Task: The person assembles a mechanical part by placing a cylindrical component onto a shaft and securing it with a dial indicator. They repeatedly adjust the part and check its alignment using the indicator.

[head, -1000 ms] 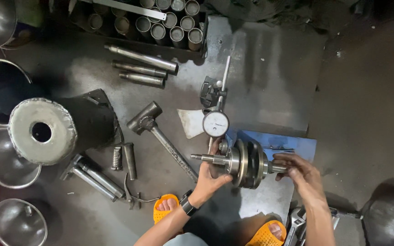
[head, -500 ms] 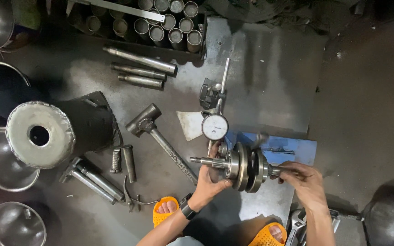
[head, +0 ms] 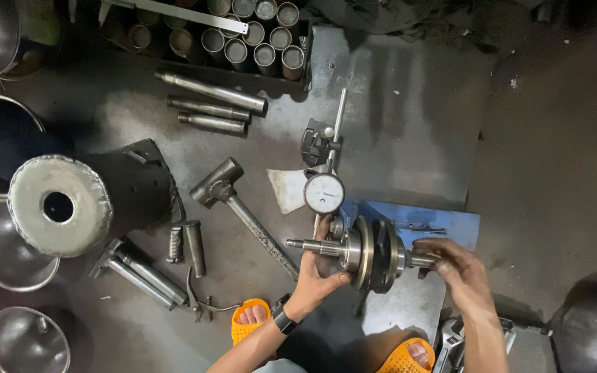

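OK, we've got the crankshaft (head: 371,254) lying horizontal over the blue stand (head: 443,226), near centre of the floor. Our left hand (head: 319,273) is wrapped around its left journal, and our right hand (head: 457,269) pinches the right shaft end. The dial indicator (head: 324,193) sits just beyond it, with a hammer (head: 233,204) further left.

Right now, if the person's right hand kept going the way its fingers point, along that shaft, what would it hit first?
Most likely the crankshaft's round flywheel webs. The right hand grips the shaft's end, fingers pointing left toward them. The left hand lies beyond, on the far side.
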